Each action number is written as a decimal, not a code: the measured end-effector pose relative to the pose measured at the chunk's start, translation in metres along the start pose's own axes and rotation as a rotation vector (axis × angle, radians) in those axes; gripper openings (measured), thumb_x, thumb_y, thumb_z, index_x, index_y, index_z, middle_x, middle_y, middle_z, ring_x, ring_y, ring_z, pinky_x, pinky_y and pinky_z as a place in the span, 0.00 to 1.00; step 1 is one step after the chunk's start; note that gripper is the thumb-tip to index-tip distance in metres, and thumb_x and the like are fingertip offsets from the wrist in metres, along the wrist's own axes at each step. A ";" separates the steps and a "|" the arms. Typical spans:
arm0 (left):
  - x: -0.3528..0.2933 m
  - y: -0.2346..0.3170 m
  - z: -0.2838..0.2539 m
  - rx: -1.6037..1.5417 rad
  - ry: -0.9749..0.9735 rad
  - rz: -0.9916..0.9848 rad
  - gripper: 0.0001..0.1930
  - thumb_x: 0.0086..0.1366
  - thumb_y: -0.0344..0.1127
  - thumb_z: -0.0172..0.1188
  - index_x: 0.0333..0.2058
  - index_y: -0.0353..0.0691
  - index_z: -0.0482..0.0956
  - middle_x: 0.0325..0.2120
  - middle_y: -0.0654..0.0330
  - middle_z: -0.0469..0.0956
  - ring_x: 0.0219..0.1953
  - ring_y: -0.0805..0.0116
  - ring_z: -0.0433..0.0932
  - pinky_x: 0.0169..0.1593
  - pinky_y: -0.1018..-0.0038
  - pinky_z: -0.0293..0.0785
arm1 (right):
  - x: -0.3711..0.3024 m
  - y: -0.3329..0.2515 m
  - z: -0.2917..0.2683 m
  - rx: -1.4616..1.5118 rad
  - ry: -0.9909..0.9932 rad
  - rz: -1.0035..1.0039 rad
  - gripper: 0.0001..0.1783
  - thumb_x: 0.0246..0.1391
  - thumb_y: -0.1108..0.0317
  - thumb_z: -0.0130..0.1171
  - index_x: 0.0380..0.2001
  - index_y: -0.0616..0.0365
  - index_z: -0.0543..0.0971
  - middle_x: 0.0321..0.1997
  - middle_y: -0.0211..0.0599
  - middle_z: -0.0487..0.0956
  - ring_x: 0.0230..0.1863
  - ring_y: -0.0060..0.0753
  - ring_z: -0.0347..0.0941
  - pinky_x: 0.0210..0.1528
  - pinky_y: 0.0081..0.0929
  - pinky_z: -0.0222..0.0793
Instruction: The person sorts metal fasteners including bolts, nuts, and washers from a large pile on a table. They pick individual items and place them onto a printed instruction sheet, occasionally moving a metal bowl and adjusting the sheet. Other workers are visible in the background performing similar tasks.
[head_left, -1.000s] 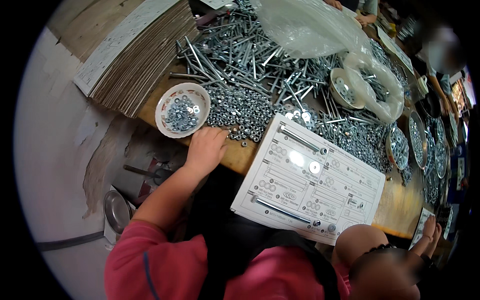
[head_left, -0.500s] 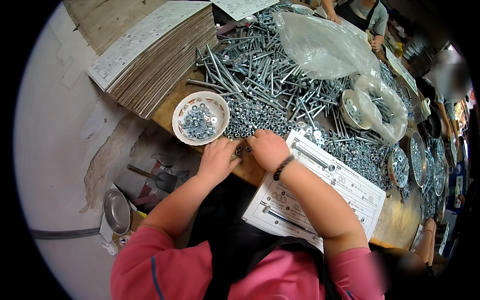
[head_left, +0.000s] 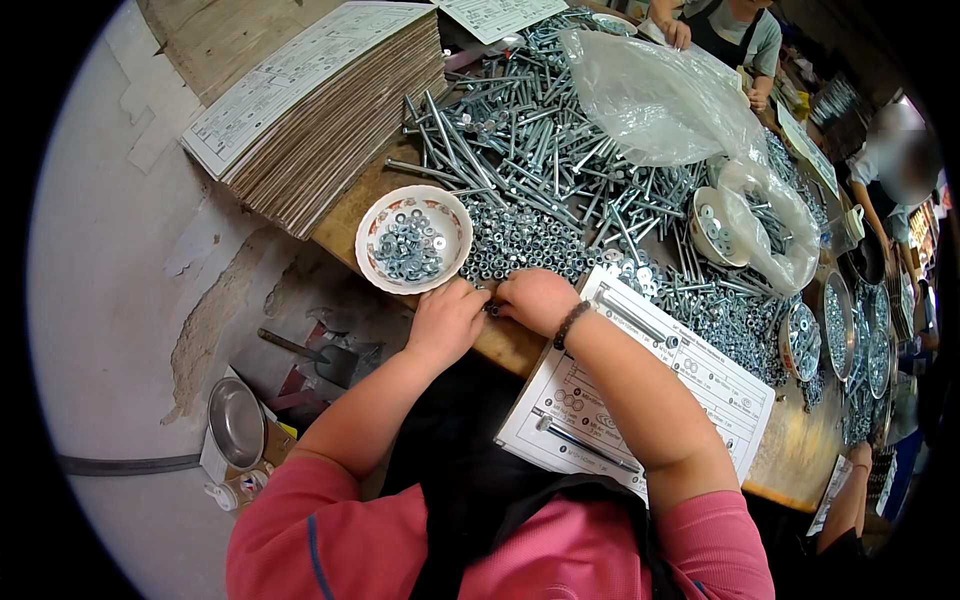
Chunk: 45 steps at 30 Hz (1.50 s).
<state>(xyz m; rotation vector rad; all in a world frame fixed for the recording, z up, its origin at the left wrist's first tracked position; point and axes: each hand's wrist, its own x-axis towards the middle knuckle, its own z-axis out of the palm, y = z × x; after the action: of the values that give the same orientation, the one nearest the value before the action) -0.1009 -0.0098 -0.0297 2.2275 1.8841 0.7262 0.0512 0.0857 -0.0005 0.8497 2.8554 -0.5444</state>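
My left hand [head_left: 448, 318] and my right hand [head_left: 538, 300] meet at the table's near edge, fingers curled inward and fingertips almost touching. My right fingertips pinch small dark-looking nuts [head_left: 490, 309]. What the left fingers hold, if anything, is hidden behind them. Just beyond both hands spreads a heap of silvery hex nuts [head_left: 520, 240]. A white patterned bowl [head_left: 368, 240] with small washers [head_left: 411, 247] in it stands against the left hand's far side. Under my right forearm lies a printed card [head_left: 690, 400] with a bolt [head_left: 590, 445] and another bolt [head_left: 635, 316] on it.
Long bolts [head_left: 550, 130] cover the table behind the nuts, partly under a clear plastic bag [head_left: 660, 100]. A tall stack of cards [head_left: 330, 120] stands far left. Bowls of hardware [head_left: 800, 340] line the right. Other people [head_left: 735, 35] work across the table and at the right.
My hands have drawn closer together, and the nuts that lay between them are now mostly covered by fingers. The view has shifted slightly.
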 end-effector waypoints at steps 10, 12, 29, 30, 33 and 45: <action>-0.001 -0.008 0.007 0.018 0.060 0.040 0.15 0.48 0.30 0.61 0.38 0.42 0.75 0.30 0.60 0.70 0.37 0.59 0.71 0.40 0.66 0.66 | -0.005 -0.009 -0.001 0.032 0.070 -0.001 0.12 0.39 0.66 0.62 0.31 0.53 0.76 0.35 0.38 0.74 0.41 0.43 0.72 0.40 0.36 0.71; 0.000 -0.006 0.006 0.022 0.064 0.037 0.15 0.48 0.30 0.61 0.37 0.42 0.75 0.30 0.60 0.70 0.37 0.59 0.71 0.40 0.66 0.66 | -0.006 -0.008 0.001 0.038 0.098 -0.028 0.10 0.41 0.67 0.60 0.31 0.53 0.76 0.35 0.38 0.74 0.40 0.43 0.72 0.40 0.36 0.71; 0.003 -0.002 0.009 0.065 0.093 0.036 0.13 0.49 0.27 0.56 0.37 0.43 0.75 0.30 0.60 0.71 0.37 0.58 0.71 0.39 0.64 0.66 | -0.033 -0.012 -0.015 0.014 0.307 -0.059 0.09 0.49 0.64 0.48 0.31 0.51 0.77 0.32 0.37 0.75 0.37 0.43 0.73 0.38 0.35 0.71; 0.002 0.001 0.005 0.063 0.078 0.022 0.12 0.50 0.30 0.59 0.36 0.43 0.76 0.30 0.60 0.71 0.37 0.58 0.71 0.39 0.63 0.66 | -0.051 -0.012 -0.033 0.075 0.328 -0.026 0.08 0.47 0.63 0.53 0.32 0.50 0.76 0.31 0.36 0.73 0.37 0.42 0.72 0.37 0.35 0.70; 0.002 -0.001 0.011 0.116 0.079 0.006 0.12 0.50 0.32 0.61 0.35 0.43 0.76 0.30 0.60 0.71 0.37 0.58 0.71 0.40 0.63 0.66 | -0.121 0.013 -0.051 0.213 0.548 0.138 0.08 0.43 0.66 0.60 0.30 0.51 0.76 0.29 0.36 0.73 0.35 0.43 0.71 0.35 0.37 0.68; 0.045 0.063 0.001 -0.222 0.028 0.265 0.09 0.49 0.28 0.60 0.32 0.39 0.76 0.30 0.58 0.73 0.36 0.58 0.72 0.40 0.65 0.66 | -0.266 0.015 0.009 0.103 0.381 0.699 0.05 0.45 0.65 0.57 0.27 0.53 0.76 0.26 0.36 0.73 0.32 0.42 0.72 0.33 0.36 0.69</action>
<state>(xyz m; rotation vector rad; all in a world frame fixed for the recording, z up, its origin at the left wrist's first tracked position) -0.0396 0.0199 0.0066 2.3535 1.4505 0.9576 0.2817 -0.0406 0.0416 2.0287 2.5516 -0.4669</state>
